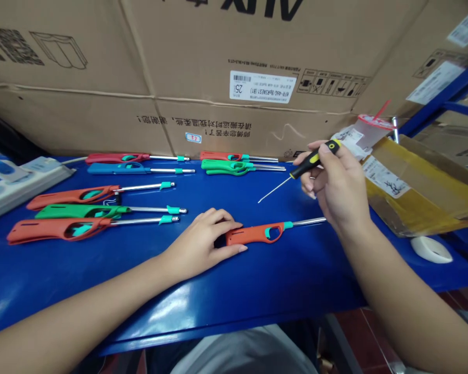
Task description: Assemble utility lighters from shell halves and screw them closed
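An orange gas lighter (249, 235) with a teal trigger and a metal tube lies on the blue table (234, 291), its tube pointing right. My left hand (203, 239) grips the butt end of this lighter between thumb and fingers. Above the tube, my right hand (339, 182) holds a screwdriver (310, 163) with a black and yellow handle. Its thin shaft slants down to the left, and the tip hangs in the air over the table, apart from the lighter. Part of the lighter's butt is hidden by my left fingers.
More lighters, among them a blue lighter (119, 168) and a green lighter (81, 211), lie left and behind. A white power strip (27, 187) sits far left. Cardboard boxes (187, 62) wall the back. At right are a taped carton (421, 182), a plastic cup (374, 132) and a white oval object (431, 249).
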Motion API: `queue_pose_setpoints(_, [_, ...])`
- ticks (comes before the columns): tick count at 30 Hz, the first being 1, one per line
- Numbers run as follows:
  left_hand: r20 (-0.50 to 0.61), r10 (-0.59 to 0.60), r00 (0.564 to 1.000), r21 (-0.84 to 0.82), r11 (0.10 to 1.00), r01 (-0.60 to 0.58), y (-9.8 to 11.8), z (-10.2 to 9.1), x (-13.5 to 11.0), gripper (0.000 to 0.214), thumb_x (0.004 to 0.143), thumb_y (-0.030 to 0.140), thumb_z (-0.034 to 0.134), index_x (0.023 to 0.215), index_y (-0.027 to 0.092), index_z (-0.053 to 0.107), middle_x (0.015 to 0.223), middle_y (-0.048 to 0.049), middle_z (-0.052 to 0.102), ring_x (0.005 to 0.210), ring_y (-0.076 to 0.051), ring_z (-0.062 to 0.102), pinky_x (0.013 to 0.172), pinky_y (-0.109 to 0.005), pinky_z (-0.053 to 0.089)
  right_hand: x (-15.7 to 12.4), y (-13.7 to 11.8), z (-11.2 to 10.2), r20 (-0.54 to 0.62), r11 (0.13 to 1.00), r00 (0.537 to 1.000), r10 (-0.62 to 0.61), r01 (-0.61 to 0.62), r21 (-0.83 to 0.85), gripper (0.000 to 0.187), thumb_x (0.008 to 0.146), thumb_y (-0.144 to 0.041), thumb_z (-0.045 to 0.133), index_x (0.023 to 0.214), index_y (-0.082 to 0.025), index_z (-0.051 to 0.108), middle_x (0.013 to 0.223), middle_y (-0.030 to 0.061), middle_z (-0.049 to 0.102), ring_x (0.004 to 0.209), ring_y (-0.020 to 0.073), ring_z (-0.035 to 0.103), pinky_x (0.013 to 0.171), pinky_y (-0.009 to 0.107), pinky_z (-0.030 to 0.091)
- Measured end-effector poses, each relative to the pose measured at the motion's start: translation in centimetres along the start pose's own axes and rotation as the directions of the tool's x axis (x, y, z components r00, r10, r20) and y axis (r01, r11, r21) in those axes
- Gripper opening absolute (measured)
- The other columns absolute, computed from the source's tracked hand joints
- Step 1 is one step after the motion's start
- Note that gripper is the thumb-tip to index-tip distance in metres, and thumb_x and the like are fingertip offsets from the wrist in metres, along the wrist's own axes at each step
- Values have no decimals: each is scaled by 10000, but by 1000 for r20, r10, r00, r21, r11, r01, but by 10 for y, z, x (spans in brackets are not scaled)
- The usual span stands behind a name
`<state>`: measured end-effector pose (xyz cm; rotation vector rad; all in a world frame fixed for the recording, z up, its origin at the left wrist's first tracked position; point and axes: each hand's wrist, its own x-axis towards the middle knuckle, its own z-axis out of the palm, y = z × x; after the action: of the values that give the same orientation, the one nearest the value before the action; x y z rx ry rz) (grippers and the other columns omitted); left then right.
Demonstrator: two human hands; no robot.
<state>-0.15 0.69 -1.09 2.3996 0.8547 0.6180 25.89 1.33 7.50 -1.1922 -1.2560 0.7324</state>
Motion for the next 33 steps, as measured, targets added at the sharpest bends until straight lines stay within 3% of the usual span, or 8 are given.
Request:
queue_pose_setpoints(4, [-171, -119, 978, -204, 975, 83, 8, -4, -3, 410, 936, 433, 712, 1280, 210, 698, 1103, -72, 702, 939, -191, 658, 863, -338, 558, -12, -15, 21, 107, 993, 992, 68, -78, 90, 258, 935, -515, 565, 993, -286, 462, 884, 6, 646, 456, 104, 446, 401, 281, 321])
queue_pose_setpoints(8, [-264, -214, 941, -442, 893, 79, 15, -8, -4, 346, 871, 357, 783, 1169, 184, 747, 1001, -53, 723, 784, -135, 659, 744, -266, 572, -18, -6, 36, 180, 974, 981, 68, -105, 203, 251, 929, -490, 590, 985, -273, 477, 853, -10, 646, 441, 91, 439, 381, 261, 308])
queue_pose_setpoints(14, [-236, -318, 918, -592, 796, 123, 19, -9, -6, 299, 839, 269, 812, 1118, 166, 779, 947, -44, 794, 807, -134, 728, 789, -229, 612, -25, 26, 47, 168, 890, 983, 68, -135, 435, 291, 855, -465, 710, 947, -247, 540, 795, -11, 694, 404, 82, 444, 348, 229, 314])
queue_pose_setpoints(18, [-210, -381, 900, -563, 800, 207, 18, -9, -6, 220, 854, 244, 794, 1062, 171, 802, 913, -32, 815, 805, -133, 756, 778, -197, 614, -28, 35, 47, 192, 865, 974, 124, -201, 460, 258, 852, -428, 725, 930, -240, 565, 787, -4, 709, 408, 86, 460, 354, 223, 345])
queue_pose_setpoints(22, [-155, -439, 885, -626, 737, 255, 14, -8, -3, 232, 845, 228, 800, 1072, 178, 800, 915, -31, 816, 819, -130, 772, 753, -160, 611, -26, 38, 44, 139, 855, 977, 160, -208, 476, 247, 837, -404, 731, 912, -224, 579, 775, 7, 717, 415, 89, 475, 357, 219, 366])
queue_pose_setpoints(24, [-123, -491, 862, -717, 645, 265, 11, -9, 0, 220, 825, 209, 820, 1042, 178, 804, 913, -32, 814, 825, -136, 782, 776, -163, 619, -24, 38, 43, 96, 843, 980, 172, -197, 501, 246, 820, -389, 737, 902, -216, 582, 768, 8, 719, 415, 86, 480, 359, 214, 372])
queue_pose_setpoints(28, [12, -597, 802, -918, 311, 245, 7, -11, 6, 251, 760, 170, 879, 998, 150, 799, 863, -34, 801, 801, -160, 797, 783, -184, 644, -22, 36, 42, 29, 824, 977, 212, -195, 533, 250, 823, -383, 739, 821, -215, 554, 744, -12, 703, 389, 63, 456, 334, 189, 342])
queue_pose_setpoints(33, [140, -669, 730, -980, 12, 199, 8, -13, 9, 182, 819, 19, 779, 965, 126, 795, 828, -51, 803, 816, -168, 804, 790, -184, 656, -27, 34, 47, 28, 833, 973, 231, -213, 510, 231, 833, -342, 724, 790, -206, 542, 752, -3, 708, 389, 72, 470, 319, 193, 359])
